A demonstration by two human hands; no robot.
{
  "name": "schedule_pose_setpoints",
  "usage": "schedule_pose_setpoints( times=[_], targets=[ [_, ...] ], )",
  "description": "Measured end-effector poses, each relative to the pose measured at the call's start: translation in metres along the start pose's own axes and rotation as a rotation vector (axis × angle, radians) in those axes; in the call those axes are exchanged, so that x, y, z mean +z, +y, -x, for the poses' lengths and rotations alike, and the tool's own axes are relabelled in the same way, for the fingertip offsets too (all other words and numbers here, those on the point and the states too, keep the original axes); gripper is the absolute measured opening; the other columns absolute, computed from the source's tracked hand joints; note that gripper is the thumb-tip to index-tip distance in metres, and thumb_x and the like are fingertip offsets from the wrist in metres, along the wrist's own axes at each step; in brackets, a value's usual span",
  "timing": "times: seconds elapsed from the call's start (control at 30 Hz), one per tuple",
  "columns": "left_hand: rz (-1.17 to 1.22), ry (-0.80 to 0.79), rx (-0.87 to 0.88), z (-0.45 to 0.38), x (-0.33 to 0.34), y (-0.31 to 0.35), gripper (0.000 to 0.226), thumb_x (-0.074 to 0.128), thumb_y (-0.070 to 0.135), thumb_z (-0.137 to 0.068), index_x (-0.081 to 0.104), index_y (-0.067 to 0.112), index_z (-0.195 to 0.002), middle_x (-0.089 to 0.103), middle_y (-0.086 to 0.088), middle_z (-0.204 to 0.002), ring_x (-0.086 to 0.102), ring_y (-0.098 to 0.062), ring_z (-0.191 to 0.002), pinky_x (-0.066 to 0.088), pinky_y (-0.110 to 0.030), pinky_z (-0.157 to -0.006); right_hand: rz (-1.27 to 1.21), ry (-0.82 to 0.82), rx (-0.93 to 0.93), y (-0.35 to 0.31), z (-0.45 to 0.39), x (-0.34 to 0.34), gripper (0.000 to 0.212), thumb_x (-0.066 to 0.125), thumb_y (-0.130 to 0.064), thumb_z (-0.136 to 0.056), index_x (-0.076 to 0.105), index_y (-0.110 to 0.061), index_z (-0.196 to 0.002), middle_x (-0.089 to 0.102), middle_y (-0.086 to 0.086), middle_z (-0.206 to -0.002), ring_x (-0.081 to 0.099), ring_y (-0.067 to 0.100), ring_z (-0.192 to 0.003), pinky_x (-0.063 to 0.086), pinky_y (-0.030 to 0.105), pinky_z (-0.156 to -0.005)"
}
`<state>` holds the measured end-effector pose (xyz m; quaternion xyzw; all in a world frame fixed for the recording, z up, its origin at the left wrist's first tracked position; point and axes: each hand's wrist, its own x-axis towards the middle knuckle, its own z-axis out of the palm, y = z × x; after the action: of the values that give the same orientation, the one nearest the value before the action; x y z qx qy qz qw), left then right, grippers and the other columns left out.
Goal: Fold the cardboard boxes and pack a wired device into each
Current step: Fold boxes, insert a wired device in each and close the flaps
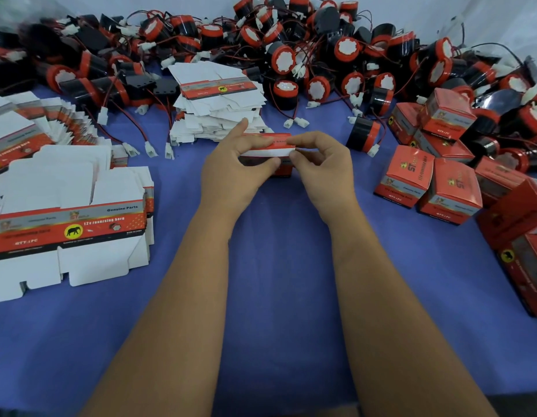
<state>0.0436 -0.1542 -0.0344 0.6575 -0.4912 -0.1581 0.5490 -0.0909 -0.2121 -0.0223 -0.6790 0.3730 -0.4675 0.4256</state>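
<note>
Blue desk [276,266] at centre: both hands, left hand [231,164] and right hand [324,167], pinch one box [268,152] with curled fingers; squeezing unevenly could crease its flap, or knock the stack [219,112] at twelve o'clock.

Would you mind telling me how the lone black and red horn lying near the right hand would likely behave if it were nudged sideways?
The horn looks cylindrical and lies on its side on the blue cloth, so it would probably roll. Its thin wire and white connector trail loosely and may drag or snag. The plastic body seems rigid, probably not fragile.
</note>
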Motion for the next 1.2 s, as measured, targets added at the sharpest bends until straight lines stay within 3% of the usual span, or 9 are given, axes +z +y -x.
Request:
schedule_pose_setpoints(
  times=[0.07,0.23,0.37,0.47,0.6,0.83,0.93,1.07,1.2],
  targets=[
    [-0.02,-0.007,0.017,0.0,-0.001,0.001,0.039,0.078,0.017,-0.082,0.064,0.044,-0.107,0.042,0.007,-0.154,0.037,0.017,-0.12,0.033,0.001,-0.092,0.058,0.011,-0.016,0.0,0.0,0.001,0.017,0.06,0.004,-0.09,0.067,-0.011,-0.095,0.067,0.0,-0.094,0.066,0.018,-0.097,0.053,0.026,-0.086],
    [-0.055,-0.015,0.007,0.0,-0.003,0.003,0.044,0.073,0.01,-0.085,0.066,0.04,-0.117,0.043,0.004,-0.154,0.044,-0.007,-0.136,0.04,-0.027,-0.11,0.125,0.024,-0.046,0.0,-0.001,0.002,0.014,0.061,0.002,-0.09,0.067,-0.009,-0.098,0.066,-0.004,-0.095,0.065,0.014,-0.096,0.052,0.022,-0.085],
    [-0.021,0.043,-0.028,0.0,0.001,0.005,0.024,0.07,0.024,-0.09,0.072,0.034,-0.112,0.05,0.006,-0.149,0.046,-0.004,-0.133,0.043,-0.028,-0.107,0.079,0.076,0.008,0.0,-0.002,0.002,0.015,0.067,-0.004,-0.088,0.063,-0.018,-0.093,0.063,-0.016,-0.087,0.063,-0.002,-0.082,0.051,0.01,-0.073],
    [-0.053,0.063,-0.036,-0.001,0.002,0.006,0.02,0.068,0.025,-0.093,0.073,0.032,-0.11,0.052,0.008,-0.146,0.047,-0.005,-0.132,0.043,-0.023,-0.103,0.032,0.098,0.087,0.002,-0.003,0.002,0.016,0.068,-0.007,-0.086,0.065,-0.02,-0.078,0.067,-0.01,-0.08,0.066,0.004,-0.079,0.057,0.022,-0.072],
    [-0.036,0.06,-0.057,-0.001,0.001,0.007,0.021,0.068,0.026,-0.092,0.072,0.036,-0.11,0.053,0.01,-0.145,0.047,-0.003,-0.131,0.041,-0.024,-0.105,-0.039,0.083,0.121,0.001,-0.003,0.003,0.018,0.067,-0.006,-0.088,0.065,-0.022,-0.078,0.068,-0.002,-0.084,0.069,0.025,-0.09,0.059,0.04,-0.078],
    [-0.027,0.068,-0.064,0.0,0.001,0.008,0.02,0.069,0.026,-0.092,0.073,0.032,-0.11,0.053,0.009,-0.145,0.048,-0.006,-0.132,0.042,-0.027,-0.107,-0.007,0.089,0.096,-0.002,-0.003,0.003,0.019,0.069,-0.006,-0.087,0.065,-0.021,-0.076,0.068,-0.002,-0.082,0.068,0.023,-0.089,0.058,0.042,-0.081],
    [-0.028,0.073,-0.067,0.002,0.002,0.009,0.017,0.068,0.027,-0.092,0.072,0.036,-0.105,0.053,0.01,-0.145,0.048,-0.005,-0.132,0.041,-0.025,-0.106,0.004,0.076,0.083,-0.002,-0.002,0.003,0.022,0.069,-0.006,-0.087,0.064,-0.023,-0.074,0.067,-0.002,-0.08,0.067,0.019,-0.086,0.059,0.038,-0.079],
    [-0.062,0.075,-0.061,0.001,0.004,0.01,0.017,0.068,0.028,-0.092,0.071,0.038,-0.106,0.052,0.011,-0.146,0.046,-0.003,-0.132,0.038,-0.017,-0.102,-0.017,0.085,0.089,0.0,-0.003,0.002,0.023,0.069,-0.002,-0.084,0.062,-0.018,-0.068,0.063,-0.007,-0.066,0.058,0.001,-0.063,0.054,0.022,-0.064],
    [-0.061,0.095,-0.055,0.001,0.007,0.009,0.019,0.069,0.024,-0.092,0.074,0.031,-0.109,0.053,0.007,-0.146,0.047,-0.006,-0.132,0.039,-0.018,-0.102,-0.031,0.075,0.122,0.0,-0.003,0.002,0.022,0.067,-0.003,-0.084,0.062,-0.014,-0.065,0.061,-0.007,-0.062,0.055,0.002,-0.061,0.052,0.02,-0.06]
  ],
)
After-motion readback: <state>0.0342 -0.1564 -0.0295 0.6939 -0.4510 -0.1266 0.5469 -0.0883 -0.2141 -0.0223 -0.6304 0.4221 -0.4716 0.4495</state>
